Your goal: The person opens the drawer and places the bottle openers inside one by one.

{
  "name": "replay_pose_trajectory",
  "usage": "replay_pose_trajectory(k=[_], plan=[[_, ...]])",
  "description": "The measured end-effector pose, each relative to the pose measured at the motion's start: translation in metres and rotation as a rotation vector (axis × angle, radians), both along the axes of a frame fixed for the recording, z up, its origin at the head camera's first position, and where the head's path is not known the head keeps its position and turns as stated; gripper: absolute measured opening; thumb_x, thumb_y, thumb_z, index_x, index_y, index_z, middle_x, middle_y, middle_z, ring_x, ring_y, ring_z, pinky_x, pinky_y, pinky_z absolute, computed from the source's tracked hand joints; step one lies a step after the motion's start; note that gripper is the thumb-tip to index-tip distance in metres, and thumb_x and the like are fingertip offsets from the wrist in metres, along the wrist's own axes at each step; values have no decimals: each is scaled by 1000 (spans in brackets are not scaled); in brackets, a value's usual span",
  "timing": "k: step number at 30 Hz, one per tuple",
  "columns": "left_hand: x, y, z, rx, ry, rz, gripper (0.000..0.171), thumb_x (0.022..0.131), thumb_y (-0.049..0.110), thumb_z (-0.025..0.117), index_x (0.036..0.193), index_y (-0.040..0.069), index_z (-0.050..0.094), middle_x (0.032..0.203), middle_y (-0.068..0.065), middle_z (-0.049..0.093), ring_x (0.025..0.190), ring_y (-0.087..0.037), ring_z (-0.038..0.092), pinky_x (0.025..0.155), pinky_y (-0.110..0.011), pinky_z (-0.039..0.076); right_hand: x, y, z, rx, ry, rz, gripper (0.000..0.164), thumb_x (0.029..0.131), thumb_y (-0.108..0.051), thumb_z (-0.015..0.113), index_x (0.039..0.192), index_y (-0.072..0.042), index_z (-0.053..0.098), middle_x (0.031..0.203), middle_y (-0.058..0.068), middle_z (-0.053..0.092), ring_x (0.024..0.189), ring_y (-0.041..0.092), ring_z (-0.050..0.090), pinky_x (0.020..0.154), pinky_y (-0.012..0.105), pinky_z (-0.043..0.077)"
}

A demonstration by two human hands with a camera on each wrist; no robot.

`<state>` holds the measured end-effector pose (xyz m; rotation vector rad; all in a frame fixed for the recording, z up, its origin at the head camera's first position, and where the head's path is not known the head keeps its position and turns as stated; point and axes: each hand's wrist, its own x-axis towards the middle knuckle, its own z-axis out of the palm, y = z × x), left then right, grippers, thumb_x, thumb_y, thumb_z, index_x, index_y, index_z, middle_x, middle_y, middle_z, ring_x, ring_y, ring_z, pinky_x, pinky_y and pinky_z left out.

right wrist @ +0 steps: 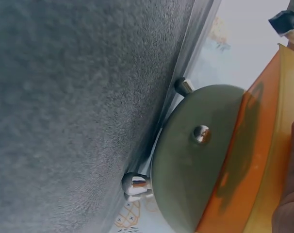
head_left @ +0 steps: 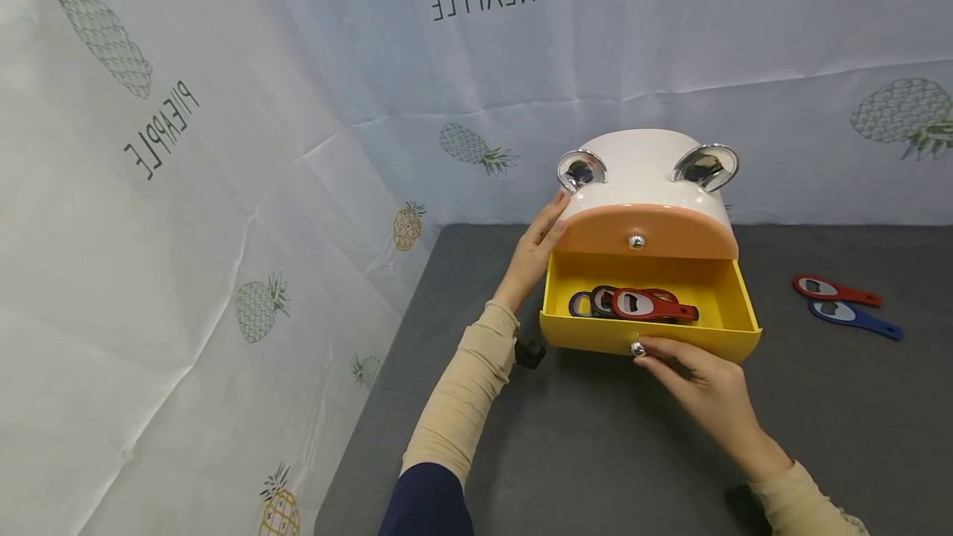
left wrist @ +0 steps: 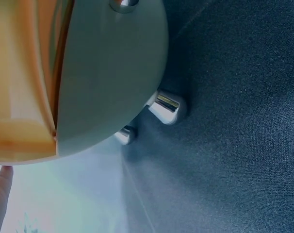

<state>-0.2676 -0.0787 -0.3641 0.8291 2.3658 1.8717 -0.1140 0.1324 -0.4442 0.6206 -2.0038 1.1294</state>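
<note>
A small drawer cabinet (head_left: 644,168) with a rounded white top and two silver eye-like rings stands on the dark table. Its yellow drawer (head_left: 581,332) is pulled out, and bottle openers (head_left: 648,305) in red, black and blue lie overlapping inside. With thumb and fingers my right hand (head_left: 703,391) pinches the drawer's silver knob (head_left: 637,349). My left hand (head_left: 532,255) rests with extended fingers against the cabinet's left side. Above the yellow drawer, the orange drawer (head_left: 603,232) is closed. The wrist views show a greenish lower drawer (right wrist: 186,165), also closed, hidden in the head view.
Right of the cabinet lie a red bottle opener (head_left: 837,290) and a blue one (head_left: 856,318), side by side. Silver feet (left wrist: 167,108) hold the cabinet off the grey table (head_left: 581,445). Pineapple-printed cloth (head_left: 357,48) hangs behind and to the left.
</note>
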Motion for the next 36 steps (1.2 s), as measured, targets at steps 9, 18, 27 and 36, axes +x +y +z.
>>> replay_pose_trajectory(k=[9,18,27,36], plan=[[-1,0,2,12,-10,-14,46,101,20,41,146,16,33,157,3,21,145,-10,17,118,-33,21,-21,1,4,-30,-66,-30,42,59,5,82,98,-8,74,81,7,73,80,-16,60,72,0,46],[1,1,4,4,-9,-5,46,100,21,42,145,15,35,156,2,23,144,-9,19,118,-35,22,-44,2,5,-36,-149,-82,41,62,10,79,99,-6,73,82,13,72,81,-23,55,72,-2,44],[3,-1,5,12,-13,16,46,100,22,43,145,16,36,155,6,26,144,-8,22,117,-32,24,-63,-1,4,-75,-150,-127,36,66,7,78,100,-5,73,82,14,72,80,-26,52,70,-3,43],[3,-2,2,26,5,5,46,100,18,43,145,14,36,155,2,25,144,-11,21,117,-30,24,-76,-2,4,-92,-171,-137,35,68,7,77,101,-4,71,85,14,72,79,-26,52,67,-3,42]])
